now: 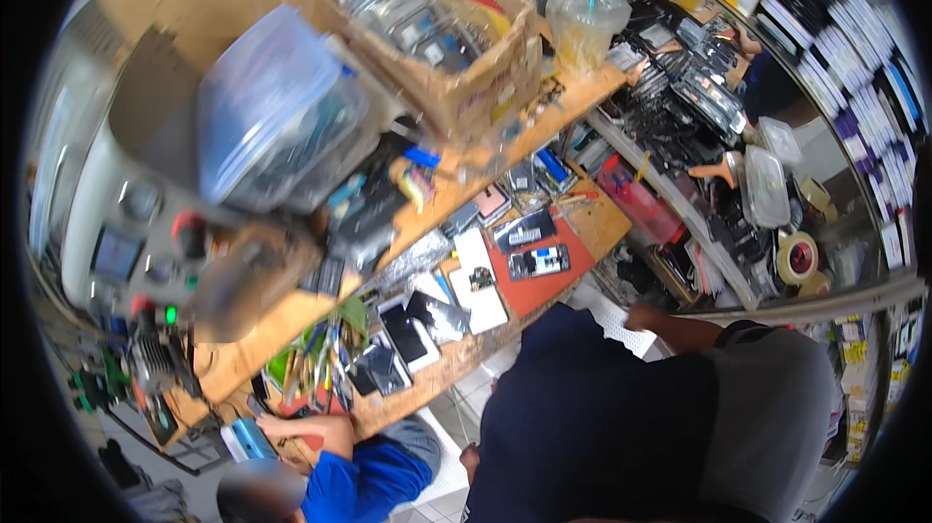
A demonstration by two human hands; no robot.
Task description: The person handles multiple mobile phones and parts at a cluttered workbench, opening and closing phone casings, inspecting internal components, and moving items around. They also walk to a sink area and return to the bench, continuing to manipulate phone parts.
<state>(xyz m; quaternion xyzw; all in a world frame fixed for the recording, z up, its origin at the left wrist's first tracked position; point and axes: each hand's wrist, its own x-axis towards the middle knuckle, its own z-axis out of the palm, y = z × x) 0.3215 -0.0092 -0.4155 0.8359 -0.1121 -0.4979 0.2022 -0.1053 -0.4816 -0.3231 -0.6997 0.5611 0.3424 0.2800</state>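
My right hand is beside a white perforated stool, at the right of my dark-clothed lap. It is blurred, and how its fingers lie does not show. Only a small part of my left hand shows at the left edge of the dark cloth; its fingers are hidden. Ahead of me, an opened phone and a dark phone lie on an orange-red mat. A small circuit board rests on a white sheet beside them.
A co-worker in a blue shirt sits lower left, a hand near a blue box. White-framed phone and tools cover the bench. Above stand a cardboard box and a plastic tub. A cluttered glass case is right.
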